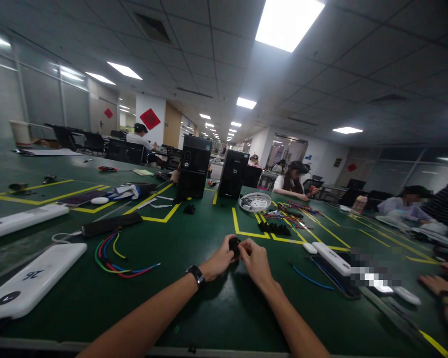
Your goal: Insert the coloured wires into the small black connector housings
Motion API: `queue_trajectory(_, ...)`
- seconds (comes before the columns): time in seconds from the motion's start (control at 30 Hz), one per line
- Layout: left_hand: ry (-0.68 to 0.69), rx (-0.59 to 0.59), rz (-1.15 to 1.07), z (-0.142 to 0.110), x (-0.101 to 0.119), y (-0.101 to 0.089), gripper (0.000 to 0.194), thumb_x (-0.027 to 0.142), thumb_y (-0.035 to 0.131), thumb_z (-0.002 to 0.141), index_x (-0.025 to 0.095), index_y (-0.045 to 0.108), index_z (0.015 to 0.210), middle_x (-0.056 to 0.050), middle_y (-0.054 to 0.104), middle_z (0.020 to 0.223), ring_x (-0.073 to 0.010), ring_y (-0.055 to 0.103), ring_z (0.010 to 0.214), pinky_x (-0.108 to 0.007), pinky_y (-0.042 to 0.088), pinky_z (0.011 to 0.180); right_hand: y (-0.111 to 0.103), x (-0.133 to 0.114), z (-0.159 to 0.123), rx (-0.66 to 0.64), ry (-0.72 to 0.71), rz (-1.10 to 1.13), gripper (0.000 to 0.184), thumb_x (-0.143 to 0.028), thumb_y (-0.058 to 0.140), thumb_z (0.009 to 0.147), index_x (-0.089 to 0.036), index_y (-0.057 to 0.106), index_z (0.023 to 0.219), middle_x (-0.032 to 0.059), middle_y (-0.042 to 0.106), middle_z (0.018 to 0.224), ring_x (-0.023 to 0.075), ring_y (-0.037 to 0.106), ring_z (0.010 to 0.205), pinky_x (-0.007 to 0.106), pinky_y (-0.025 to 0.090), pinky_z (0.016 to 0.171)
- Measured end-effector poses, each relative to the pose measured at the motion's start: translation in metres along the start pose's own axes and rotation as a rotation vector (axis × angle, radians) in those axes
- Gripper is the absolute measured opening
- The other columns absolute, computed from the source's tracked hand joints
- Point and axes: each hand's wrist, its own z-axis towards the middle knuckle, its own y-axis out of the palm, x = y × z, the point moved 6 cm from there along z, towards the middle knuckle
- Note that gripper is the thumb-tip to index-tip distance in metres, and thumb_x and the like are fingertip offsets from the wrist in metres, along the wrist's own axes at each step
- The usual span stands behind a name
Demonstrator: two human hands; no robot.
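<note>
Above the green table (224, 308), my left hand (220, 259) has its fingers wrapped round a small black block-like part (234, 243). A dark watch band circles that wrist. My right hand (257, 259) meets it from the right, thumb and fingertips pinched at the part's edge. What lies between those right fingertips is too small to make out. To the left lies a curved bundle of red, blue, green and yellow wires (105, 256). One blue wire (311, 277) rests to the right. Beyond my hands stands a row of small black parts (274, 228).
Two black computer towers (194, 169) stand ahead, near a white basket (254, 202) and loose coloured wires (293, 211). White power banks lie left (37, 278) and right (332, 258). Yellow tape marks the tabletop. A co-worker's hands (438, 286) rest at the right edge; other people sit farther off.
</note>
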Motion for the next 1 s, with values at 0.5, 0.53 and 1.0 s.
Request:
queue_trajectory(0.5,0.194,0.039,0.299,-0.003,0.004,0.001,0.080,0.014,0.054,0.073,0.014,0.017,0.144,-0.013,0.062,0.109,-0.0168,0.061,0.080,-0.032,0.048,0.080,-0.006,0.003,0.012,-0.077,0.004,0.045,0.023,-0.029,0.051,0.084,-0.015,0.069,0.088,0.0038,0.067,0.065,0.0168,0.062,0.058,0.025,0.046,0.057)
queue_trajectory(0.53,0.192,0.036,0.345,-0.003,0.003,0.001,0.082,0.014,0.053,0.073,0.013,0.014,0.145,-0.013,0.062,0.107,-0.0161,0.061,0.076,-0.032,0.049,0.078,-0.005,0.004,0.016,-0.115,0.014,0.057,0.022,-0.028,0.052,0.083,-0.014,0.070,0.085,0.0027,0.065,0.060,0.0160,0.061,0.055,0.024,0.044,0.054)
queue_trajectory(1.0,0.279,0.052,0.226,-0.007,0.012,0.005,0.083,0.008,0.056,0.066,0.016,0.027,0.142,-0.014,0.058,0.115,-0.0197,0.059,0.088,-0.036,0.045,0.089,-0.003,0.012,0.010,-0.115,0.072,0.258,0.025,-0.033,0.055,0.081,-0.013,0.069,0.084,-0.0001,0.057,0.056,0.0132,0.053,0.052,0.023,0.040,0.052)
